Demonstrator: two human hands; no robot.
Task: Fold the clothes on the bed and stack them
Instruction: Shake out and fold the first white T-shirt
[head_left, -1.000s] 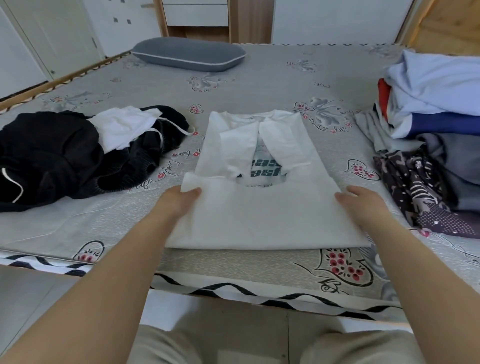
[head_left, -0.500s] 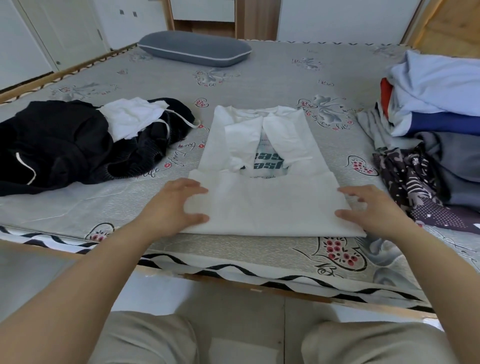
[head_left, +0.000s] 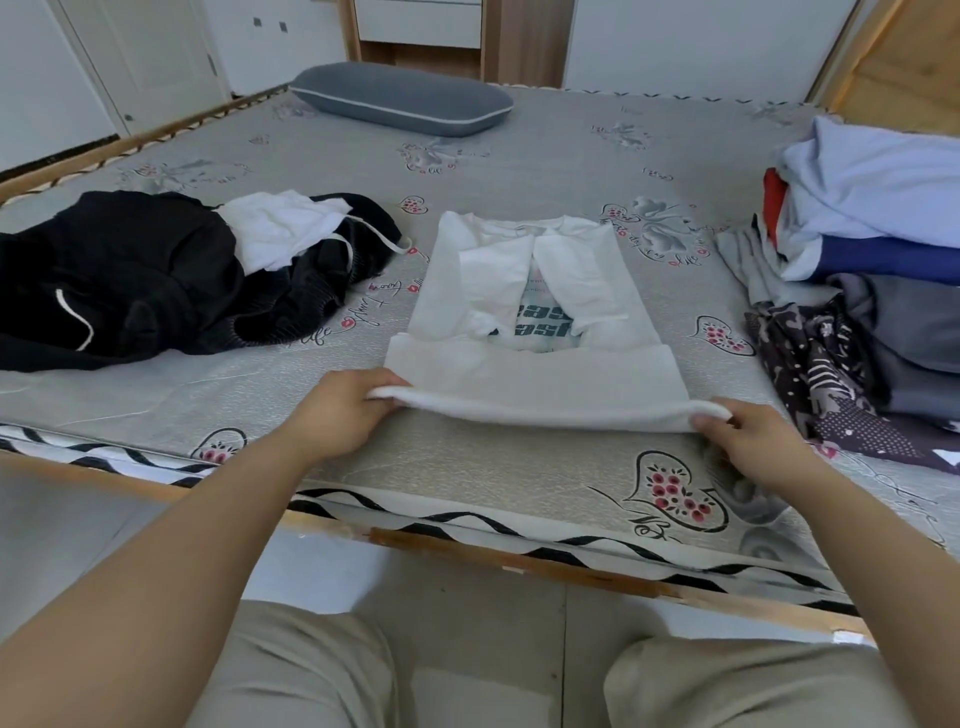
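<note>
A: Shirt first: where is it placed, and why there?

B: The white T-shirt (head_left: 530, 306) is laid flat in the middle of the bed (head_left: 545, 156), close to the near edge, with its sleeves and sides turned in over the printed front. A narrow panel is thus formed, and its lower part is already doubled up. It is judged that the near position is chosen so that both corners can be reached at once.

A: And the other clothes?

B: A black heap with a white garment on top (head_left: 156, 270) is left to the left, well apart from the shirt. A pile of blue, grey and patterned clothes (head_left: 872, 270) is kept at the right edge. Whether either is the finished stack cannot be told. A grey pillow (head_left: 400, 98) is seen at the far side.

A: How is the grip applied?

B: The near folded edge is pinched at both ends. The left corner is held by the left hand (head_left: 337, 410), with fingers curled around the cloth; the right corner is held by the right hand (head_left: 748, 441) in the same way. The edge is lifted just off the bed, and a slight sag is shown between the two hands.

A: Why lifted evenly?

B: Probably so that the doubled part can be carried over toward the collar without skewing; that fold is not yet made.
</note>
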